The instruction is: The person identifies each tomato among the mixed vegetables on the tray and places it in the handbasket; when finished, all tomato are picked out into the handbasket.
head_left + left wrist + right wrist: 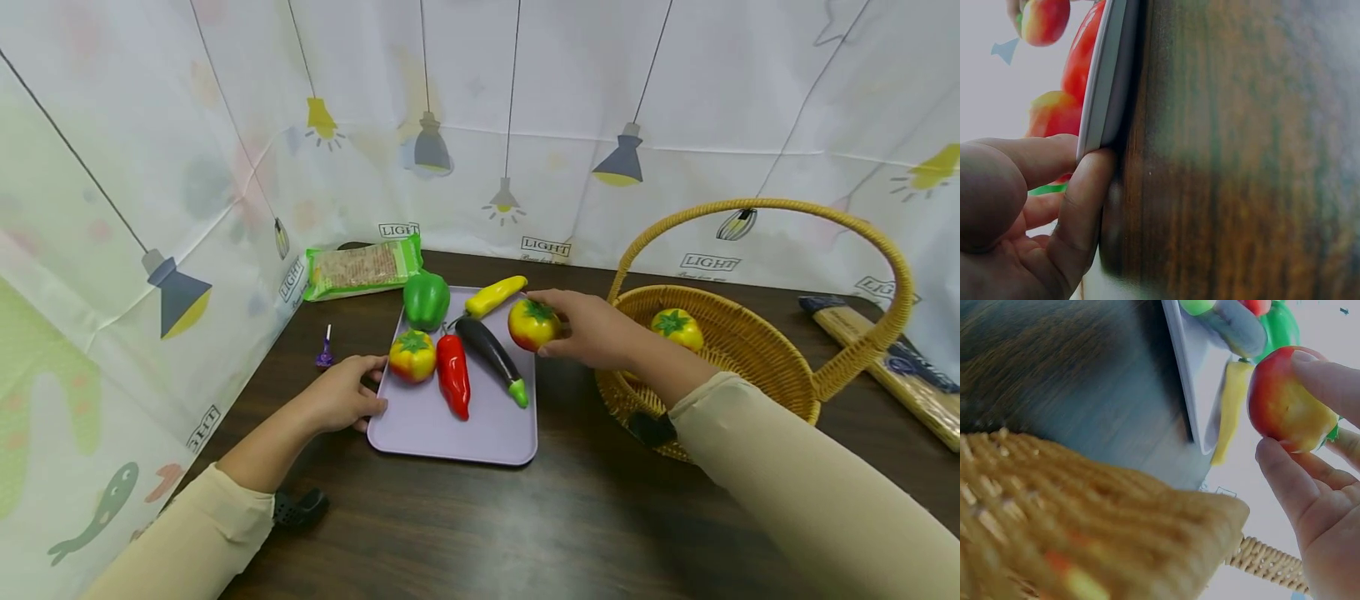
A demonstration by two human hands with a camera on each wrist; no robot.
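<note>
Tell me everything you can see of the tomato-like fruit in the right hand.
The tomato-like fruit is round and yellow blushed with red, with a green, star-shaped calyx on top. Its smooth skin looks like plastic. The right hand grips it between thumb and fingers, in the air by the right edge of the lavender tray.

Bright and soft in the head view, with glints on the red pepper (453, 375) and a dull sheen across the near tabletop (450, 533); stretched toward the edges (most at the right sleeve (810, 475)); washed out on the far backdrop (468, 50) in both wrist views; blurred across the tabletop in the left one; shadowed beside the tray (450, 443) and unfocused on the near basket (1104, 519) in the right.
</note>
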